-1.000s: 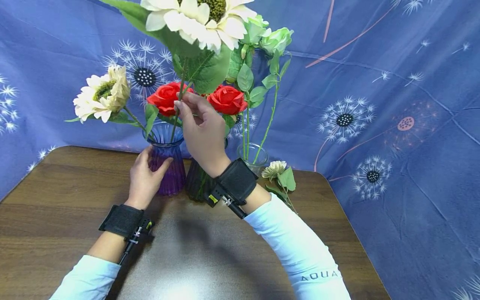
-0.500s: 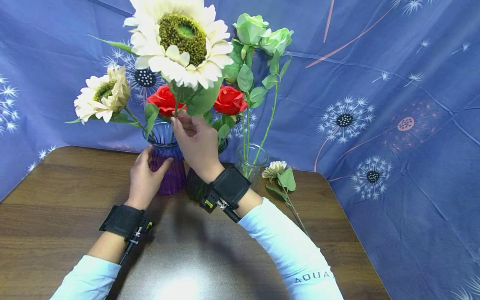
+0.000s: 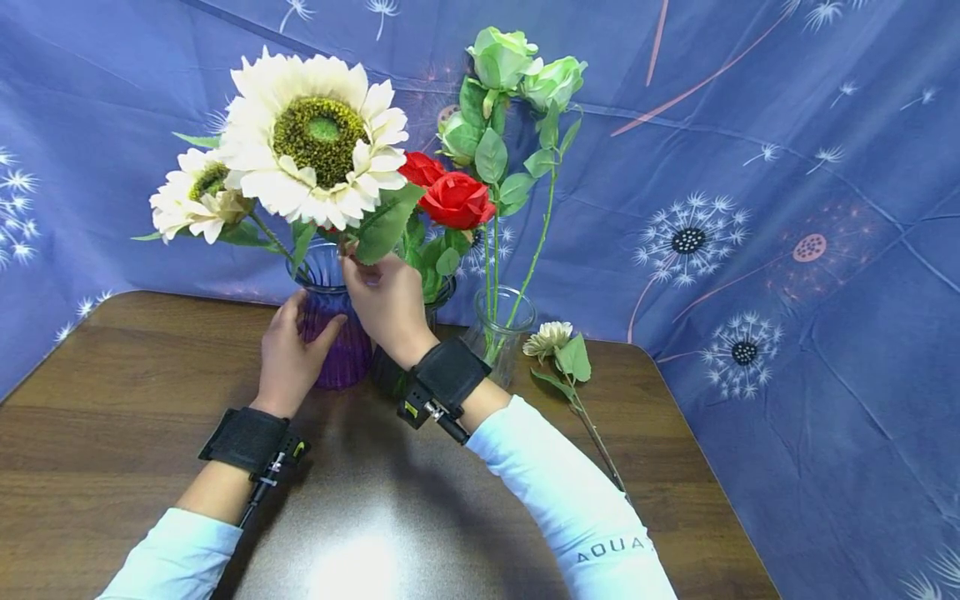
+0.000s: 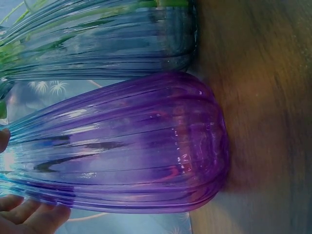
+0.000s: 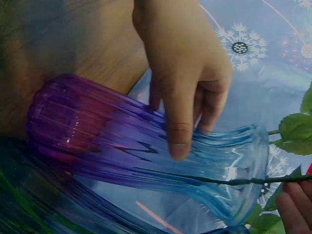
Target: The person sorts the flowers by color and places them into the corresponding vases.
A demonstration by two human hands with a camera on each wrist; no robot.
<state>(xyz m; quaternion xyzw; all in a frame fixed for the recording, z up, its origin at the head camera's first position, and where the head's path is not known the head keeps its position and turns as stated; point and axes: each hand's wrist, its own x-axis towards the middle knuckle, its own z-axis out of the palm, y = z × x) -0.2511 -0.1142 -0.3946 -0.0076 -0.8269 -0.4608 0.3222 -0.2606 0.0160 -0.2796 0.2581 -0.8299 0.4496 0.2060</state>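
My left hand holds the ribbed glass vase, blue at the top and purple below, thumb and fingers on opposite sides. Above the vase mouth, my right hand pinches the stem of a large cream sunflower. In the right wrist view that green stem passes through the rim and reaches down inside the vase. A second cream sunflower leans out of the same vase to the left. The left wrist view shows the purple base standing on the table.
Beside it stands a dark ribbed vase with red roses, partly hidden by my right hand. Further right, a clear glass vase holds pale green roses. A small cream flower with a long stem lies on the wooden table.
My right hand has moved down and slightly left, lowering the large sunflower toward the vase, so its bloom now overlaps the second sunflower. The left hand keeps its grip on the vase.
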